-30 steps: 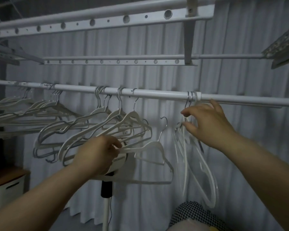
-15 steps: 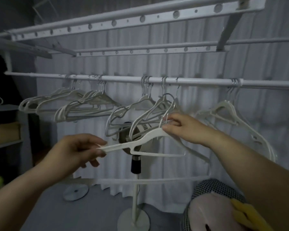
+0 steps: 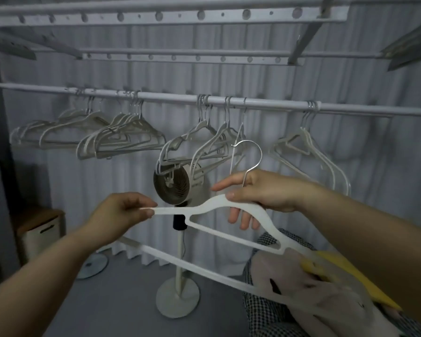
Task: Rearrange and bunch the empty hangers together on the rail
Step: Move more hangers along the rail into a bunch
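Hanger (image 3: 199, 208), white plastic w/ a wire hook (image 3: 250, 152), is off the rail (image 3: 170, 97). It's held in the air below the rail & nearer the person, its right shoulder dipping toward the lower right.

L hand (image 3: 119, 212) pinches the left tip betw. thumb & forefinger, other fingers curled in, forearm rising from bottom left. R hand (image 3: 265, 193) grips at the neck, thumb flat on top of the shoulder, forefinger stretched out behind, other fingers hanging down behind the plastic. The hook's stem comes up from betw. those fingers. R forearm reaches in from the right edge.

On the rail hang four groups: left bunch (image 3: 90, 116), next bunch (image 3: 137, 122), mid bunch (image 3: 202, 125), & right bunch (image 3: 304, 132), set apart from the rest.

Behind the hanger stands a fan (image 3: 171, 184) on a pole w/ round base, curtain (image 3: 374, 166) beyond. Two holed bars (image 3: 156, 17) run above. Checked cloth (image 3: 260, 310) lies bottom right w/ smth yellow & blurred on it.
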`<state>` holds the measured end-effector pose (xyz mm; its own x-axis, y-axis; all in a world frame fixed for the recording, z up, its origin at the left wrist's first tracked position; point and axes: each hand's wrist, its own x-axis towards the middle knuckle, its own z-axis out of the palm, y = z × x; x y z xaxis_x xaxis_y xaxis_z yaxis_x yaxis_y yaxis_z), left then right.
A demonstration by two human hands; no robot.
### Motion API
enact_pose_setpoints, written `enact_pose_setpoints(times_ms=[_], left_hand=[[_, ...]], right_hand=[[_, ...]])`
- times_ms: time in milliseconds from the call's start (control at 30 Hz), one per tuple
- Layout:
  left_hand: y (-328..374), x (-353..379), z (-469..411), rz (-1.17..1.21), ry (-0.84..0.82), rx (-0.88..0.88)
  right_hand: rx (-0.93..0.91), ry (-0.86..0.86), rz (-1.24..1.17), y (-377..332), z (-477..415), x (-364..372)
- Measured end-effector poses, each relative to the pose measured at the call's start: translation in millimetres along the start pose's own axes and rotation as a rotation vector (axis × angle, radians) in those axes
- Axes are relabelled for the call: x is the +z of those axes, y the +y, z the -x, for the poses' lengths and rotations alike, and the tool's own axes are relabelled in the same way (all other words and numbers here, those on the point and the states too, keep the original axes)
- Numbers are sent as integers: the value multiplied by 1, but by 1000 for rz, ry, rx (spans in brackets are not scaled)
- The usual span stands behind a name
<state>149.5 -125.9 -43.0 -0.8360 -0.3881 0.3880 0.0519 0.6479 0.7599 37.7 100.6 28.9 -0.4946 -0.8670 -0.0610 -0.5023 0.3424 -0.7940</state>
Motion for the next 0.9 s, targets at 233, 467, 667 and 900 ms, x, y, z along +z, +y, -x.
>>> enact_pose_setpoints(times_ms=[233,467,667,900], left_hand=[[9,29,11,-81,-13,60],[69,60,30,283,-332,37],[116,77,33,165,-464,22],[105,106,3,-244,-320,132]], right_hand=[[80,351,33,-4,7,11],[196,519,47,5,14,3],[228,582,47,13,7,-16],[194,593,-47,28,-12,-37]])
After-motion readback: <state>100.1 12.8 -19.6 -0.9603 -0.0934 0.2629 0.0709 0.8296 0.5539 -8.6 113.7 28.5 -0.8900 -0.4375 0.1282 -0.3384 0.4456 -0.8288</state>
